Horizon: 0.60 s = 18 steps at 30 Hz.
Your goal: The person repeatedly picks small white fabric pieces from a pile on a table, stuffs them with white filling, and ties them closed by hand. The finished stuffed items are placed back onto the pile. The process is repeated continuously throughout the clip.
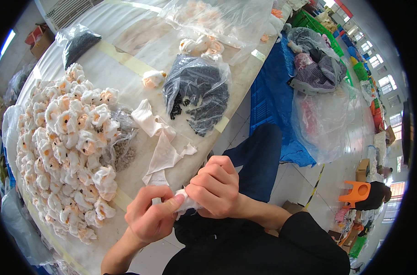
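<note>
Both hands meet over my lap, just off the table's near edge. Between them is a small white plush piece (187, 202), mostly hidden by the fingers. My left hand (153, 211) pinches it with thumb and forefinger. Curled around its other side is my right hand (215, 189). A pale strip of cloth (163, 151) lies on the table (126, 192) beyond my hands. Farther off, an opened clear plastic bag of small black parts (203, 91) has some of its contents spilled out. One white and peach plush piece (153, 79) sits left of that bag.
A large heap of white and peach plush pieces (67, 147) covers the table's left side. Beside it are a bag of greyish bits (124, 154) and another bag of dark parts (79, 43). A blue crate (260, 99) stands right of the table. An orange chair (354, 192) is farther right.
</note>
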Available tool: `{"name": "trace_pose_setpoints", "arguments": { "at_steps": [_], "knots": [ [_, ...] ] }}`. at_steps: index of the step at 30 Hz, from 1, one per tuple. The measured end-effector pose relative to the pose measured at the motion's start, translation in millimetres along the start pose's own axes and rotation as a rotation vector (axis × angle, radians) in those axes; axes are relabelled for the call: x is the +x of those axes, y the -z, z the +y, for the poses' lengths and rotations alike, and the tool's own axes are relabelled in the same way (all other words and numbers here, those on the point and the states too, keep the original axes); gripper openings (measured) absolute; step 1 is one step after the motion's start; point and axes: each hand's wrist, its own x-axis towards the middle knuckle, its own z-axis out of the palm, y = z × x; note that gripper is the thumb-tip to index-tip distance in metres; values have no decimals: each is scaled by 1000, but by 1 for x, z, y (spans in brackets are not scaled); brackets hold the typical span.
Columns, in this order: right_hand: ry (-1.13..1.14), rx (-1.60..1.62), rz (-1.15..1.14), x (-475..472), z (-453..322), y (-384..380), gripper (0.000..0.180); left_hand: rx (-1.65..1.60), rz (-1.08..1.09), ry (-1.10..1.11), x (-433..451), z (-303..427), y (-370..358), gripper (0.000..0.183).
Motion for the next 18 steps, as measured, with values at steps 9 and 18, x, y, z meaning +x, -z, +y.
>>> {"name": "trace_pose_setpoints", "arguments": {
  "at_steps": [9,18],
  "knots": [
    [-76,178,-75,-5,12,-13,19,2,-7,322,8,-5,3,35],
    [-172,-291,-154,29,105,-39,19,17,139,345,11,-37,17,35]
  ]
}}
